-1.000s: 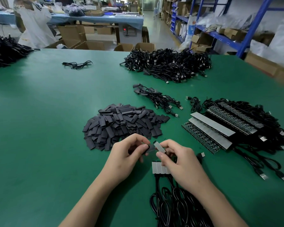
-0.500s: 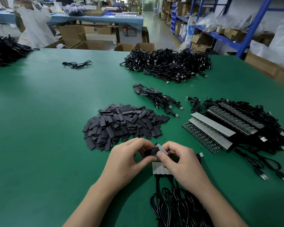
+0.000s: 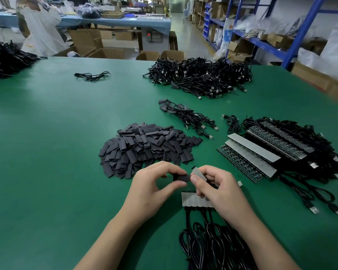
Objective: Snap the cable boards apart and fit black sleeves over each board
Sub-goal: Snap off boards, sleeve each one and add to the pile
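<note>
Left hand (image 3: 152, 189) pinches sleeve (image 3: 181, 178) (right hand (image 3: 220, 190) pinches board (image 3: 199, 171)).

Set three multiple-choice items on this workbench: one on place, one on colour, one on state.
1. Where is the sleeve pile?
A. on the table, just beyond the left hand
B. on the floor
C. on a shelf

2. The table top is:
A. blue
B. grey
C. green

3. The left hand is:
A. lying flat
B. pinching a black sleeve
C. holding a plug

Answers:
1 A, the pile lies just past the knuckles.
2 C, the surface is green all round.
3 B, thumb and fingers pinch the sleeve beside the board held by the right hand.
</note>
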Action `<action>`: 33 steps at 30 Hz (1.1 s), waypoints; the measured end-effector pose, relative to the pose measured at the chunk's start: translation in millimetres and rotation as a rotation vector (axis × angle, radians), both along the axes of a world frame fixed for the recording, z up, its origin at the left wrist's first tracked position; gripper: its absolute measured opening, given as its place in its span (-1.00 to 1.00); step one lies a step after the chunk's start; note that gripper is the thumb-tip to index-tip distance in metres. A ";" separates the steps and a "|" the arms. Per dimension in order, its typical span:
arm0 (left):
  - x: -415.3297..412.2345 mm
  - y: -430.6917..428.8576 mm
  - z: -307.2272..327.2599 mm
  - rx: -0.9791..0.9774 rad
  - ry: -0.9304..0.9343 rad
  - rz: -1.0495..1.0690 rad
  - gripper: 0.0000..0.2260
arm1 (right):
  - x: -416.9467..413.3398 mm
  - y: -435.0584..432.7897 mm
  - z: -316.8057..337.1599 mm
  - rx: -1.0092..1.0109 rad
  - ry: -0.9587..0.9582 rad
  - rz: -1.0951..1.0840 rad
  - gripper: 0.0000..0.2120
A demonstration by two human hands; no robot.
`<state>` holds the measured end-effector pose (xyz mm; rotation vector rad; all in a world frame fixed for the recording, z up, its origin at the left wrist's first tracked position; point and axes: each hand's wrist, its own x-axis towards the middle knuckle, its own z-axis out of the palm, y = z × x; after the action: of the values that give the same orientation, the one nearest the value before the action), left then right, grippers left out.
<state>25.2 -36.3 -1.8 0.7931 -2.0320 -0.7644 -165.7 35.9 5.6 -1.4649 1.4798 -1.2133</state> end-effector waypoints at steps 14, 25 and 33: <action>-0.6 0.0 -4.5 0.110 0.022 -0.052 -0.83 | -2.5 -1.3 1.2 0.023 -0.075 0.042 -0.86; -0.6 0.0 -5.4 0.203 0.073 -0.077 -0.84 | -6.6 -2.8 -2.4 0.026 -0.068 0.050 -0.79; -1.3 2.5 -5.0 0.057 -0.013 -0.065 -0.84 | -4.1 -1.8 -2.2 0.023 0.026 -0.003 -0.79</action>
<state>23.8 -33.8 -6.7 0.7690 -2.0646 -0.8599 -169.8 34.1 3.4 -1.4687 1.5085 -1.1800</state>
